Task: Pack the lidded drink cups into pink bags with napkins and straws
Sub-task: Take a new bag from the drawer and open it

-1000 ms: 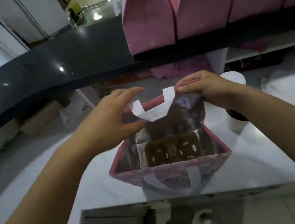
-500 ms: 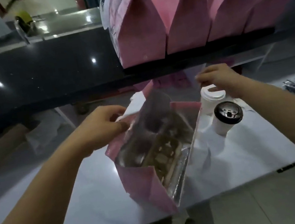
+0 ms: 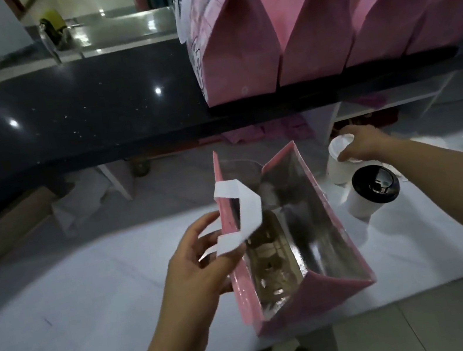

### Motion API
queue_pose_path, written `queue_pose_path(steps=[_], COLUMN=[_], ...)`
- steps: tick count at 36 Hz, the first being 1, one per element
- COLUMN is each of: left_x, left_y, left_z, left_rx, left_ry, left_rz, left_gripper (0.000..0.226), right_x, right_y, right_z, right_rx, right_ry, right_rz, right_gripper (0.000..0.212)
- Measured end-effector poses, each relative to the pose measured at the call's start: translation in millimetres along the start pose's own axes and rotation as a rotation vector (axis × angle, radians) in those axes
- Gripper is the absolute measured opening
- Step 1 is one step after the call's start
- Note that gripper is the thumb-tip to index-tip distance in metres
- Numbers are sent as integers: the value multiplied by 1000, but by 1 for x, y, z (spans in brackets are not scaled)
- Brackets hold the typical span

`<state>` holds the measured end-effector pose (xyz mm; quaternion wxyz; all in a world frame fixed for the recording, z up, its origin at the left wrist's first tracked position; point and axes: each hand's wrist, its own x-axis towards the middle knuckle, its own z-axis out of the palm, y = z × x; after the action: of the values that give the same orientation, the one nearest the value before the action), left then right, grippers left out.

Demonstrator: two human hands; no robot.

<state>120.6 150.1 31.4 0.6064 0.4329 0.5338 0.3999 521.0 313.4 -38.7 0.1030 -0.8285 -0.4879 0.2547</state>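
The open pink bag (image 3: 307, 295) stands on the white table (image 3: 77, 310), its foil lining and a cardboard cup holder (image 3: 267, 265) showing inside. The left hand (image 3: 197, 271) pinches the bag's left wall below the white handle (image 3: 247, 203). The right hand (image 3: 364, 145) grips the white-lidded cup (image 3: 339, 170) from above, just beside the black-lidded cup (image 3: 376, 185).

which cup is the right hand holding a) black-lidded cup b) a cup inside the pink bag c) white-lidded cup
c: the right hand grips the white-lidded cup by its top, the black-lidded cup stands free beside it, and the left hand holds the pink bag.
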Motion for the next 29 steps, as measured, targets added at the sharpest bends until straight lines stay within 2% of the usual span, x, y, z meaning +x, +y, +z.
queue_pose_path(steps=[3,7,12,16,19,21,24,29], left_x=[-3,-5,-6,-2,0,-1,-2,-5], left_y=[-1,-4,-17,-26,-28,-30,-31,-31], left_z=[5,7,7,8,10,10,11,7], left_rx=[31,64,246,383,297,204,33,-118], left_ry=[74,135,121,133,146,148,155,157], left_rz=[46,170,383,452,409,352,197,101], left_gripper=[59,59,47,60,38,30,24,22], right_x=[-1,-9,-30,-71,-119,-157,-208,-248], right_y=[1,-1,-11,-36,-64,-86,-117,-149], right_z=[0,0,-10,-32,-54,-67,-82,-86], right_rx=[17,-30,-21,10,115,200,254,-24], right_ry=[-20,50,214,352,429,407,240,65], right_rz=[-25,-53,-150,-281,-438,-591,-769,-882], right_gripper=[68,71,74,73,73,67,60,67])
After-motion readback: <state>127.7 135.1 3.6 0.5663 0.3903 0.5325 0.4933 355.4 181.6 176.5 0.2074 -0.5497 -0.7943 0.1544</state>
